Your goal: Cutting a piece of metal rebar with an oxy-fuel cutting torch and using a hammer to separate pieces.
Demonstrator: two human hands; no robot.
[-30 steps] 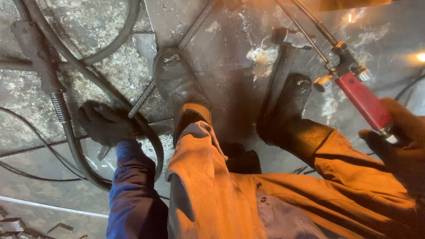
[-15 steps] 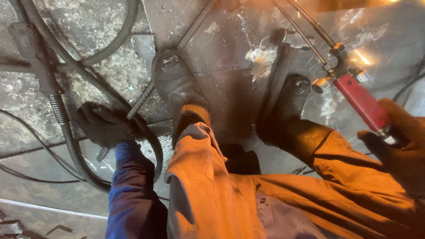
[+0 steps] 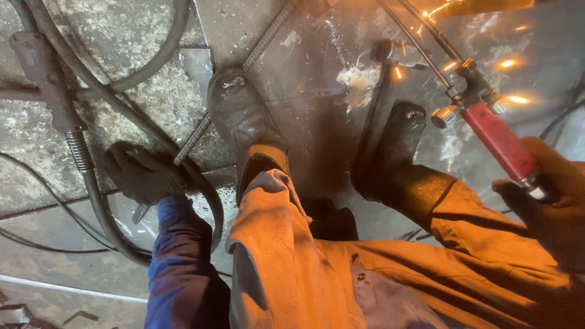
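Steel floor plates lie underfoot. Left hand, gloved, grips closed around a ribbed rod. Right hand grips closed around a red-handled cutting torch.

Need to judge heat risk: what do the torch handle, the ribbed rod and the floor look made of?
Torch handle: glossy red, likely plastic or painted metal, with shiny brass-like valves. Ribbed rod under the left hand: dull ribbed steel, seemingly rebar. Floor: scuffed grey steel plate with scorch marks.

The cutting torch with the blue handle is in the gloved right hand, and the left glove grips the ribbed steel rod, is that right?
Not quite. The head view shows the cutting torch has a red handle, not blue. The rest holds: the right hand holds it, and the left hand grips the ribbed steel rod.
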